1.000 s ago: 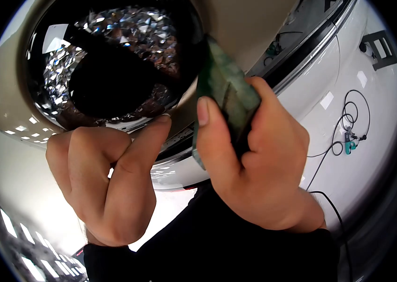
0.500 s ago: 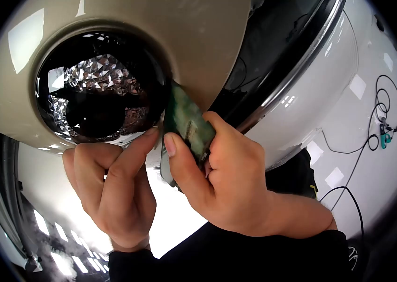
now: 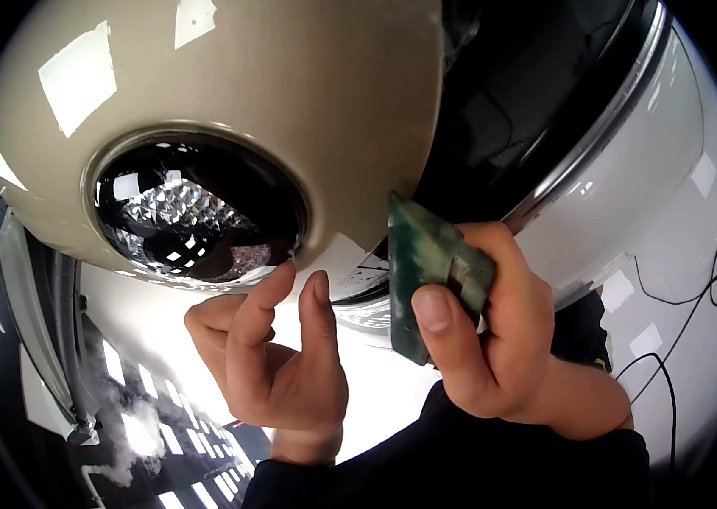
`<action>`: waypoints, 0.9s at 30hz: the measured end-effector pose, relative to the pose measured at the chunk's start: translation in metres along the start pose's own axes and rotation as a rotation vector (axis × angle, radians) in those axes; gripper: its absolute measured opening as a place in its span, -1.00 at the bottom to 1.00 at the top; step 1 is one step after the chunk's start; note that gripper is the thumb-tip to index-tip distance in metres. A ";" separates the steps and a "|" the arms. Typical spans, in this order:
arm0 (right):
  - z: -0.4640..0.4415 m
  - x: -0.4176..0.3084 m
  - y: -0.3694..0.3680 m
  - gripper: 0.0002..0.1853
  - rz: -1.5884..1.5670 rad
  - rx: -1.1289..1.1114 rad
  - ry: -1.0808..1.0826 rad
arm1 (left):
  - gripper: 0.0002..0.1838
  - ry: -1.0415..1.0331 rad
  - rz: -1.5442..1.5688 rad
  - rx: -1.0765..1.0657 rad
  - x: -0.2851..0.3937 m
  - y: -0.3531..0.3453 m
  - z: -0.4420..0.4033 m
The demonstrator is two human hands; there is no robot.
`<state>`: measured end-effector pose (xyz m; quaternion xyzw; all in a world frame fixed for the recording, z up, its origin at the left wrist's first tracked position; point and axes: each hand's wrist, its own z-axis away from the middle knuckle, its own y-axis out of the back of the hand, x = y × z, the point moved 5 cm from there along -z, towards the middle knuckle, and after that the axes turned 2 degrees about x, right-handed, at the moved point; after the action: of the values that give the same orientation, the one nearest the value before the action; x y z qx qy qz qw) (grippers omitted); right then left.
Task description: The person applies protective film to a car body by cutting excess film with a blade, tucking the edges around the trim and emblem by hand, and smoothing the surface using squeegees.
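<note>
A green, wedge-shaped scraper (image 3: 426,263) with a mottled surface is gripped between the thumb and fingers of my right hand (image 3: 498,331). Its pointed tip is up beside the edge of the beige car panel (image 3: 358,102); whether it touches is unclear. My left hand (image 3: 278,356) has thumb and index finger apart, with the other fingers curled. The index fingertip is at the lower right rim of the round car headlight (image 3: 206,212), which has a black surround and faceted, crystal-like insides. Nothing is visible between the left fingers.
Right of the panel runs a dark glossy strip with chrome trim (image 3: 579,144), then a white body section (image 3: 596,204). A black cable (image 3: 680,356) trails over the pale floor. Another dark-trimmed vehicle part (image 3: 32,305) stands at the far left.
The scraper has moved right, away from the headlight rim. My left thumb and index finger have spread apart. The view has shifted, so the headlight appears lower and flatter.
</note>
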<state>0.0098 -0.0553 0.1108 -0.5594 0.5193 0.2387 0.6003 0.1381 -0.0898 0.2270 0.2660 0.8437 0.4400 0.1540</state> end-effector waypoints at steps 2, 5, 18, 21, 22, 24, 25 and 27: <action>-0.002 0.001 0.000 -0.62 -0.006 0.049 0.057 | -0.78 0.028 0.003 0.060 0.006 -0.006 0.002; -0.001 -0.001 -0.005 -0.65 -0.002 0.111 0.167 | -0.85 0.019 -0.095 0.098 0.013 -0.007 -0.004; -0.019 -0.030 -0.009 -0.72 0.318 0.039 0.364 | -0.70 -0.097 -0.089 0.070 0.014 0.001 -0.007; -0.023 -0.055 0.017 -0.75 0.142 0.036 0.261 | -0.68 -0.096 -0.036 0.157 0.023 0.000 -0.010; -0.025 -0.057 0.021 -0.76 0.079 0.037 0.202 | -0.67 -0.095 -0.024 0.185 0.021 -0.001 -0.010; -0.032 -0.067 0.025 -0.81 -0.015 0.059 0.010 | -0.67 -0.130 0.020 0.271 0.018 -0.004 -0.014; -0.034 -0.073 0.025 -0.84 -0.046 0.060 -0.086 | -0.66 -0.152 0.033 0.305 0.017 -0.003 -0.015; -0.035 -0.075 0.015 -0.78 0.154 -0.065 -0.172 | -0.66 -0.154 0.075 0.333 0.013 -0.002 -0.012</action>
<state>-0.0416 -0.0611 0.1767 -0.5146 0.4994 0.3477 0.6041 0.1209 -0.0904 0.2317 0.3520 0.8801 0.2780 0.1556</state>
